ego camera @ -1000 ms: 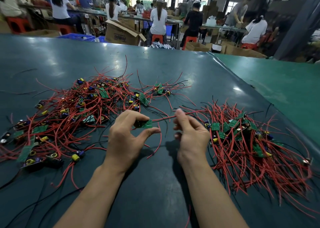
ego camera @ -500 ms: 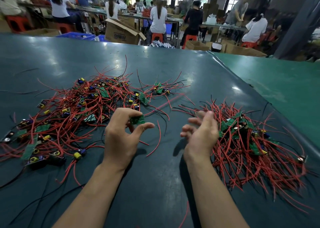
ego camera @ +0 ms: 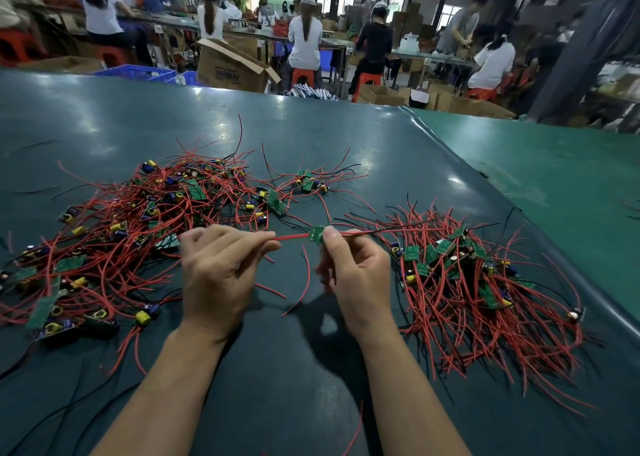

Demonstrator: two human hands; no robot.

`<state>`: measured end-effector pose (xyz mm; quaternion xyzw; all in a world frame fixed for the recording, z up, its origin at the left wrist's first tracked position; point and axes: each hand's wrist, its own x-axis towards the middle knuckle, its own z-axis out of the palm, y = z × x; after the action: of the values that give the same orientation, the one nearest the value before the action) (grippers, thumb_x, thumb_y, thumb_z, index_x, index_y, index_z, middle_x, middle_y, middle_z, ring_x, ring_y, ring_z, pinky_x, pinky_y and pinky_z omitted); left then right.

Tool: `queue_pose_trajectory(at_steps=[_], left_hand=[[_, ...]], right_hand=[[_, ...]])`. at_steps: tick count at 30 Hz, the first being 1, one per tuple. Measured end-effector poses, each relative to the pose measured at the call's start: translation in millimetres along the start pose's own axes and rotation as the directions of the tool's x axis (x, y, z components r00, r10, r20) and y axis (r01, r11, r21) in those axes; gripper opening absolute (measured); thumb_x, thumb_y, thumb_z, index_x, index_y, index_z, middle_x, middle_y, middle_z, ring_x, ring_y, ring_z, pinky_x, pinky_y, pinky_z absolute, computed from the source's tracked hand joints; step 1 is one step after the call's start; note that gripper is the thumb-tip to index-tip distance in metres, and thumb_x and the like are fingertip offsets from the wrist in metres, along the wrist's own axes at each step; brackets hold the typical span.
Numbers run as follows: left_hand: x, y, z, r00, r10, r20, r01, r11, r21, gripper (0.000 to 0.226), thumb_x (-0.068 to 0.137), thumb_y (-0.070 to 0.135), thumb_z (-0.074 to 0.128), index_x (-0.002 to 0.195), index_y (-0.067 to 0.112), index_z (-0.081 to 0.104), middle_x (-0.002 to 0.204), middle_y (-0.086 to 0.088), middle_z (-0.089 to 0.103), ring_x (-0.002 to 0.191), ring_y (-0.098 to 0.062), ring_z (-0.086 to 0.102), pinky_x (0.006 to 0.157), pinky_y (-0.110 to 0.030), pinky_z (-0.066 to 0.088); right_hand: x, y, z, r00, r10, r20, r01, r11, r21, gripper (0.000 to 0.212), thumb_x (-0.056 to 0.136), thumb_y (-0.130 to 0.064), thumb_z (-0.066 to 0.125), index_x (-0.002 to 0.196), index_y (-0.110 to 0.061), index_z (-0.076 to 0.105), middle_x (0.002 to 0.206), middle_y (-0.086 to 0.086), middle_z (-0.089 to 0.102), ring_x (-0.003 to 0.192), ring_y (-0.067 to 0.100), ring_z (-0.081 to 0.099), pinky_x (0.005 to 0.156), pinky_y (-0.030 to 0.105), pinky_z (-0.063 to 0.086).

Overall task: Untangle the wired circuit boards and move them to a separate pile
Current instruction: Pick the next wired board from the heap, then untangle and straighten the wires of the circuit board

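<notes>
Both hands now share one board: the right hand (ego camera: 356, 268) pinches the small green board (ego camera: 317, 234), where half a second ago it hung open, and the left hand (ego camera: 221, 268) pinches its red wire (ego camera: 294, 236) between the tangled pile (ego camera: 138, 230) and sorted pile (ego camera: 478, 282).

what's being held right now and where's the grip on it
One wired circuit board, stretched between both hands. The right hand pinches the small green board itself; the left hand pinches its red wires a little way out from the board.
</notes>
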<state>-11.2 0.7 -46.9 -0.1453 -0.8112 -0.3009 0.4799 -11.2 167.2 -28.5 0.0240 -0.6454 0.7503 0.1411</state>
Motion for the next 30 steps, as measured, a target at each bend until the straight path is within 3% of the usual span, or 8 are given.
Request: queue_pose_trajectory(at_steps=[5, 9, 11, 13, 16, 20, 24, 30], left_hand=[[-2, -11, 2, 0.964, -0.232, -0.128, 0.251, 0.955, 0.157, 0.014, 0.087, 0.020, 0.071, 0.090, 0.008, 0.078, 0.084, -0.006, 0.073, 0.082, -0.033, 0.061, 0.077, -0.047, 0.043], [-1, -14, 5, 0.934, -0.337, -0.119, 0.353, 0.924, 0.150, 0.013, 0.089, 0.016, 0.069, 0.091, 0.005, 0.076, 0.086, -0.012, 0.073, 0.080, -0.037, 0.062, 0.073, -0.049, 0.050], [-1, -10, 8, 0.938, -0.334, -0.098, 0.347, 0.915, 0.207, 0.013, 0.089, 0.019, 0.069, 0.090, 0.008, 0.075, 0.086, -0.011, 0.072, 0.082, -0.036, 0.061, 0.073, -0.046, 0.046], [-2, -9, 8, 0.918, -0.380, -0.115, 0.397, 0.870, 0.293, 0.013, 0.089, 0.020, 0.068, 0.095, 0.010, 0.075, 0.094, -0.011, 0.071, 0.092, -0.037, 0.057, 0.076, -0.044, 0.039], [-3, -12, 6, 0.839, -0.519, -0.164, 0.533, 0.723, 0.439, 0.028, 0.085, 0.020, 0.066, 0.112, 0.012, 0.068, 0.117, -0.016, 0.060, 0.115, -0.039, 0.046, 0.090, -0.049, 0.035], [0, -14, 3, 0.699, -0.707, -0.104, 0.638, 0.552, 0.537, 0.043, 0.086, 0.016, 0.060, 0.129, 0.008, 0.056, 0.144, -0.020, 0.041, 0.132, -0.037, 0.030, 0.105, -0.055, 0.024], [0, -17, 2, 0.628, -0.778, -0.012, 0.612, 0.484, 0.626, 0.039, 0.087, 0.010, 0.055, 0.125, 0.014, 0.060, 0.142, -0.013, 0.044, 0.126, -0.037, 0.035, 0.101, -0.051, 0.027], [2, -19, 3, 0.655, -0.756, -0.007, 0.636, 0.545, 0.546, 0.030, 0.093, 0.012, 0.059, 0.122, 0.009, 0.063, 0.122, -0.020, 0.056, 0.103, -0.042, 0.057, 0.093, -0.047, 0.039]], right_hand=[[-1, -4, 2, 0.916, -0.101, -0.388, 0.113, 0.994, 0.007, 0.025, 0.093, -0.028, 0.066, 0.071, -0.018, 0.060, 0.054, -0.001, 0.063, 0.045, 0.010, 0.054, 0.044, 0.026, 0.045], [12, -6, -12, 0.794, 0.058, -0.605, 0.141, 0.951, 0.275, 0.025, 0.090, -0.032, 0.067, 0.091, -0.008, 0.060, 0.068, 0.004, 0.066, 0.045, 0.010, 0.058, 0.035, 0.021, 0.043], [14, -1, -15, 0.804, 0.266, -0.531, -0.001, 0.894, 0.447, 0.032, 0.087, -0.035, 0.070, 0.096, -0.005, 0.064, 0.079, 0.009, 0.071, 0.051, 0.013, 0.065, 0.039, 0.020, 0.047], [13, 6, -9, 0.845, 0.371, -0.385, -0.151, 0.857, 0.493, 0.028, 0.088, -0.034, 0.069, 0.089, -0.006, 0.065, 0.071, 0.007, 0.071, 0.048, 0.012, 0.063, 0.039, 0.019, 0.046], [9, 16, 6, 0.922, 0.285, -0.263, -0.203, 0.932, 0.299, 0.029, 0.094, -0.032, 0.064, 0.079, -0.007, 0.064, 0.055, 0.001, 0.063, 0.040, 0.011, 0.053, 0.036, 0.019, 0.041], [5, 19, 12, 0.967, 0.200, -0.157, -0.186, 0.977, 0.101, 0.030, 0.096, -0.032, 0.060, 0.078, -0.009, 0.064, 0.054, 0.000, 0.060, 0.040, 0.014, 0.050, 0.035, 0.019, 0.039], [5, 18, 10, 0.969, 0.201, -0.146, -0.193, 0.979, 0.066, 0.029, 0.097, -0.030, 0.059, 0.079, -0.009, 0.065, 0.054, 0.000, 0.060, 0.040, 0.012, 0.050, 0.036, 0.020, 0.039], [3, 15, 13, 0.973, 0.196, -0.118, -0.196, 0.980, 0.011, 0.029, 0.098, -0.026, 0.058, 0.077, -0.007, 0.065, 0.053, -0.001, 0.061, 0.039, 0.011, 0.049, 0.036, 0.019, 0.038]])
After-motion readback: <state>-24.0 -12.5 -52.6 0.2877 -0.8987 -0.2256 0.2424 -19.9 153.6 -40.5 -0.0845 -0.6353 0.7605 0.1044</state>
